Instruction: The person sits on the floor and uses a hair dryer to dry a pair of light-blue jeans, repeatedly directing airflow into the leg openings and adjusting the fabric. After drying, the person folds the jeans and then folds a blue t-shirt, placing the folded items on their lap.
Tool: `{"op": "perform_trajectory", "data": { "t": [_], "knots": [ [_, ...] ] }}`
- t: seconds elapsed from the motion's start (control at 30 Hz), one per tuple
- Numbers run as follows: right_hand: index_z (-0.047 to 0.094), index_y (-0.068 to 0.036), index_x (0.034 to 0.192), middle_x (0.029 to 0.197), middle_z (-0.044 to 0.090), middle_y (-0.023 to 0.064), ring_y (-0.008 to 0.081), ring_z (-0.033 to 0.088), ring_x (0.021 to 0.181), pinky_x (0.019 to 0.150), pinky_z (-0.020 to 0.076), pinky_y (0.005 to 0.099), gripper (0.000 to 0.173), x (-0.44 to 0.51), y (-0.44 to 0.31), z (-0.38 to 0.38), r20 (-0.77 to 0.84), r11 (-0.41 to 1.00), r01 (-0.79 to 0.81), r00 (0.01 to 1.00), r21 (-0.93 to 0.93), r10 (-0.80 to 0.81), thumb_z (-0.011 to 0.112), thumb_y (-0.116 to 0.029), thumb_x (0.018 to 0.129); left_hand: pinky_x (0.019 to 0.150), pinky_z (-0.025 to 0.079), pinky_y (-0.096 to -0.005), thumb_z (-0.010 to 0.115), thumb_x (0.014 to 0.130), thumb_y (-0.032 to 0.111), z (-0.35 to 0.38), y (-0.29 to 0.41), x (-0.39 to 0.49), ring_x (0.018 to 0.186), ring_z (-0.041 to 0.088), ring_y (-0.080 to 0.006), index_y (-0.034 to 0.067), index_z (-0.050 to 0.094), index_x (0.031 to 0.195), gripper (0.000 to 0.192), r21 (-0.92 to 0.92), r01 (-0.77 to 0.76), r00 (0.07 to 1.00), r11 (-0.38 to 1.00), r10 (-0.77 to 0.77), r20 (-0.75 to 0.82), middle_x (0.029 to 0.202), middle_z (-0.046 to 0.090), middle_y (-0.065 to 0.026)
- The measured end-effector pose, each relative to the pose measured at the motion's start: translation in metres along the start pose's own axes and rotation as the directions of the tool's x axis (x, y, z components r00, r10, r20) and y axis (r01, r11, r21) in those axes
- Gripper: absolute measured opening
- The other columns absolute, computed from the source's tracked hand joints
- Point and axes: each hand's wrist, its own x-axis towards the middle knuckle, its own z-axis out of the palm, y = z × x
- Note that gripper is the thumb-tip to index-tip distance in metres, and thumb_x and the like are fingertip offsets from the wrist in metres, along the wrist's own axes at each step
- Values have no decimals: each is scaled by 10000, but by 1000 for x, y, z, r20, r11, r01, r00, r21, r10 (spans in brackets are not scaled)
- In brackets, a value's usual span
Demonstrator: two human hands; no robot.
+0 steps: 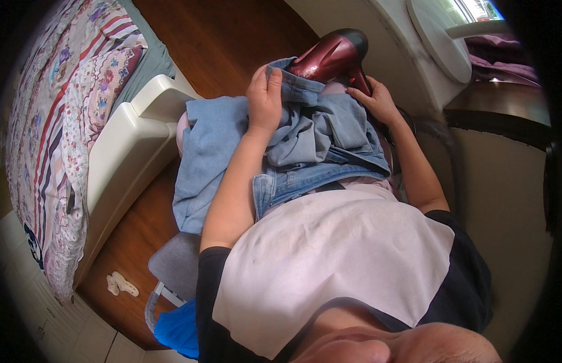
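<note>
Light-blue denim jeans are spread over my lap in loose folds, the waistband lying close to my belly. My left hand grips a leg opening of the jeans, thumb on the outside of the hem. A dark-red hair dryer with a black rear end points its front into that opening; its nozzle is hidden by the denim. My right hand is closed around the dryer's handle, low on the grip. Whether the dryer is running cannot be told.
To my left stands a bed with a cream frame and a flowered, striped quilt. Pale clog shoes lie on the brown wood floor. A grey chair part and blue cloth are beside me; a dark wooden surface is at right.
</note>
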Motion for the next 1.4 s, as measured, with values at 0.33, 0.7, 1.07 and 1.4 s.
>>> {"op": "perform_trajectory", "data": {
  "t": [0.33, 0.7, 1.07, 1.4],
  "knots": [
    [609, 3, 1106, 897, 649, 139, 222, 618, 811, 746, 486, 335, 609, 4, 7, 0, 10, 999, 46, 999, 21, -47, 711, -491, 764, 782, 457, -291, 488, 988, 351, -4, 1, 2, 861, 576, -183, 14, 627, 1009, 365, -96, 62, 997, 993, -66, -34, 933, 639, -78],
    [603, 9, 998, 816, 619, 131, 216, 592, 743, 695, 477, 325, 521, 4, 4, -2, 35, 999, 27, 999, 20, -28, 692, -452, 771, 789, 449, -275, 482, 989, 369, -5, 3, 3, 855, 571, -158, 36, 646, 1065, 379, -86, 69, 997, 994, -71, -19, 918, 648, -56],
    [582, 7, 1014, 851, 611, 133, 224, 590, 774, 714, 481, 350, 473, 4, -3, -7, 72, 998, 7, 997, -67, -2, 695, -384, 771, 839, 447, -274, 478, 996, 330, -5, 5, 3, 920, 586, -169, 40, 641, 1105, 350, -93, 65, 998, 993, -65, 4, 991, 660, -70],
    [565, 23, 1073, 857, 619, 133, 209, 587, 797, 759, 480, 333, 428, 4, -1, -7, 103, 998, 13, 994, 58, -19, 696, -251, 771, 870, 439, -283, 457, 1003, 305, -6, 14, 1, 961, 588, -182, 18, 627, 1108, 349, -43, 115, 993, 992, -114, 15, 1035, 656, -87]
  ]
}}
